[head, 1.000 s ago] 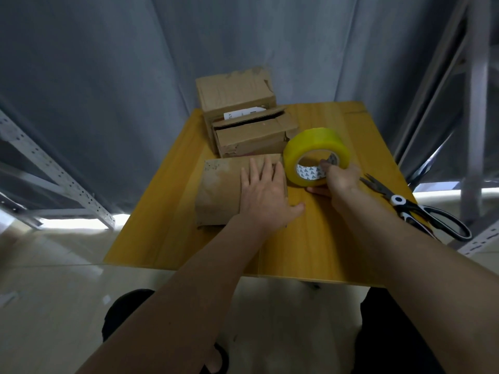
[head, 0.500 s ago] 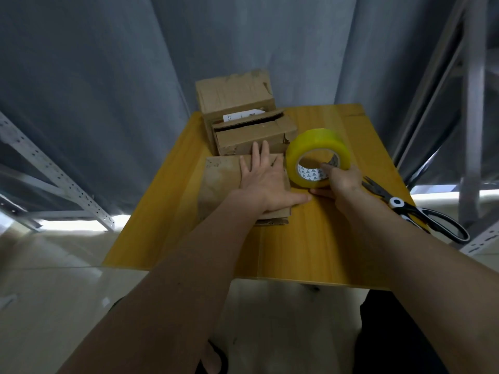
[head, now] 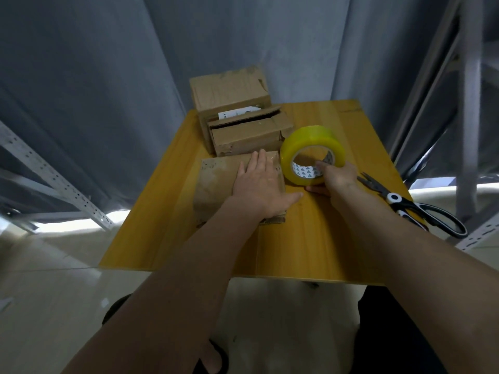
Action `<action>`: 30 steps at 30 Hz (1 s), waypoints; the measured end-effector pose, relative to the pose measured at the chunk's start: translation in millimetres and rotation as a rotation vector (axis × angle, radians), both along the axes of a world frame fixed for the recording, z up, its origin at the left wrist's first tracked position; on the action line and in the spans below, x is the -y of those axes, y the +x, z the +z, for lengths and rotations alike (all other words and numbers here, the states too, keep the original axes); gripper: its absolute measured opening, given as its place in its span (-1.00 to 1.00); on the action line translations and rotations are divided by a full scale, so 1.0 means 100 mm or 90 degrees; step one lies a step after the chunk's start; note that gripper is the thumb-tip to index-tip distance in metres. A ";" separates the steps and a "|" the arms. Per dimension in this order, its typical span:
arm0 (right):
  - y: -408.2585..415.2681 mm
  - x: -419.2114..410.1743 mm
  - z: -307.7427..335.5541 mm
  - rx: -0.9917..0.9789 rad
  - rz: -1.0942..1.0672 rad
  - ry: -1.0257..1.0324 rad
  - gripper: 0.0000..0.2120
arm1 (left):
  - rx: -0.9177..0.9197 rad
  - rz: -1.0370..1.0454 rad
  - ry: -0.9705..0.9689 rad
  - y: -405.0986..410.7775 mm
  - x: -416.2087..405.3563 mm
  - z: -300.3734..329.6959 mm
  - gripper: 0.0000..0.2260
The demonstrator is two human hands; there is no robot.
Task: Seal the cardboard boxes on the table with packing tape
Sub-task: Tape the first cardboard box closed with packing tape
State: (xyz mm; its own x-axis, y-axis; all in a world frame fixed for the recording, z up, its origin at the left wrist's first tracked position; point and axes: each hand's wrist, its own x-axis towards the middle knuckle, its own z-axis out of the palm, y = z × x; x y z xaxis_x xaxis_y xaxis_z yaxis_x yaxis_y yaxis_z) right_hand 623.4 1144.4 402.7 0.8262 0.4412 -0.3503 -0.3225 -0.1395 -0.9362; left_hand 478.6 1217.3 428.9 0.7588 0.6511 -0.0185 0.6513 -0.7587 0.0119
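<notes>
A flat cardboard box (head: pixel 216 184) lies in the middle of the wooden table (head: pixel 310 238). My left hand (head: pixel 262 186) presses flat on its right half, fingers straight. A yellow roll of packing tape (head: pixel 313 147) stands on edge just right of the box. My right hand (head: pixel 336 178) grips the roll, fingers hooked into its core and thumb under the rim. Behind them an open cardboard box (head: pixel 251 132) with loose flaps leans against a taller closed box (head: pixel 229 93).
Black-and-white scissors (head: pixel 415 206) lie near the table's right edge. Grey curtains hang behind the table. Metal shelving uprights stand at left (head: pixel 54 179) and right (head: pixel 469 103). The table's front edge is close to my body.
My left hand slid forward and rightward on the flat box, which shifted slightly. My right hand stays on the tape roll, which has barely moved.
</notes>
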 end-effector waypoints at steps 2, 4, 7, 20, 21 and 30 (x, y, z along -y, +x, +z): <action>0.01 0.00 0.00 0.007 -0.004 0.004 -0.79 | -0.005 0.029 0.007 0.06 -0.02 0.11 0.08; 0.01 0.01 -0.01 0.004 0.000 0.006 -0.81 | -0.016 0.048 -0.017 0.11 -0.04 0.18 0.09; 0.03 0.02 -0.02 -0.008 0.019 0.000 -0.78 | -0.078 0.053 -0.148 0.13 -0.11 0.22 0.17; -0.08 0.00 0.15 -0.158 -0.072 0.117 -0.67 | 0.095 -0.054 -0.218 -0.05 -0.21 0.37 0.22; -0.11 -0.03 0.22 -0.176 -0.043 0.149 -0.59 | 0.133 -0.053 -0.250 -0.05 -0.20 0.43 0.21; -0.15 -0.13 1.12 -0.002 0.073 0.279 -0.90 | 0.454 -0.044 -0.454 -0.13 -0.12 0.70 0.23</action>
